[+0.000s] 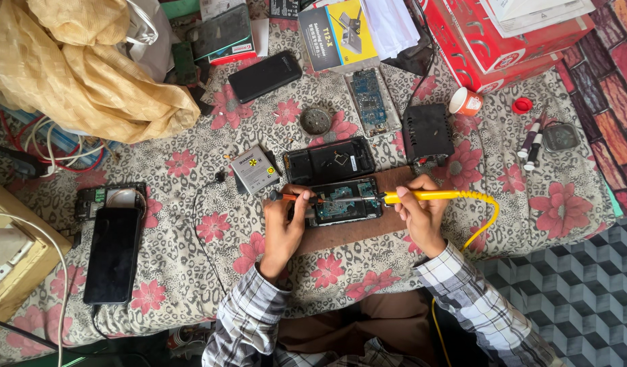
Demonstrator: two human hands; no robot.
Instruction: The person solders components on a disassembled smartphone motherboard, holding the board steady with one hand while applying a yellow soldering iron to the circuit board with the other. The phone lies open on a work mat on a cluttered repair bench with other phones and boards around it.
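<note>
Obs., standing by the counter point(191, 272), which is covered in a floral leopard-print cloth: the person sits at its near edge with an opened phone, circuit board exposed point(345, 201), lying on a brown mat point(354, 234) directly in front of them. The right hand point(422, 214) is closed round the yellow handle of a soldering iron point(429, 196), its tip laid over the right part of the board; the yellow coiled cord point(487, 217) loops off toward the counter's edge. The left hand point(286, 221) is closed on a thin orange-handled tool point(296, 198), probably tweezers, whose point reaches the board from the left. The phone's black rear frame point(329, 161) lies just above, and a grey battery point(255, 169) just beside it to the left. Risks, as judged: the board rests loose on the mat, so pressure from either tool may slide it and drag the hot tip across neighbouring parts. The left fingers sit close to the iron's path; a slip could burn them. The cord hangs near the forearm, and a snag could jerk the tip. The battery is near enough that a wandering tip or a solder splash might reach it. The cloth beyond the mat looks scorchable. A paper cup point(466, 102) stands well apart, no concern.
</note>
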